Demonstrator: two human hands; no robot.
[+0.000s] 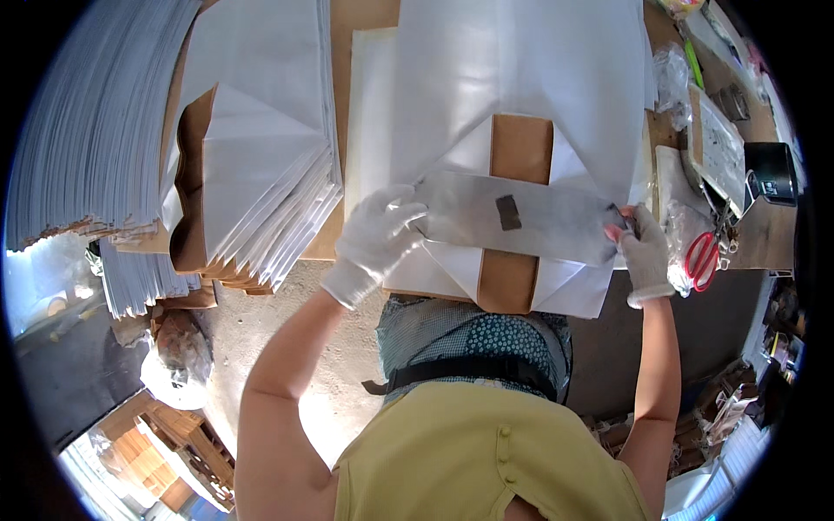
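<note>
A flat grey sheet (556, 208) with a dark rectangular patch near its middle lies crosswise over the folded end of a white paper bag (569, 291). The bag's brown inner face (507, 286) shows above and below the sheet. My left hand (378, 239), in a white glove, grips the sheet's left end between thumb and fingers. At the right end, my gloved right hand (645, 252) pinches the sheet's edge, its fingertips partly bare. Beneath the bag lies a broad pile of white paper (530, 61).
Tall stacks of white paper bags (95, 113) fill the table's left side, beside a fanned stack with folded ends (261, 182). Red-handled scissors (701, 260) lie at the right edge, near a black container (771, 172) and clear plastic (671, 78). A bagged bundle (178, 356) sits lower left.
</note>
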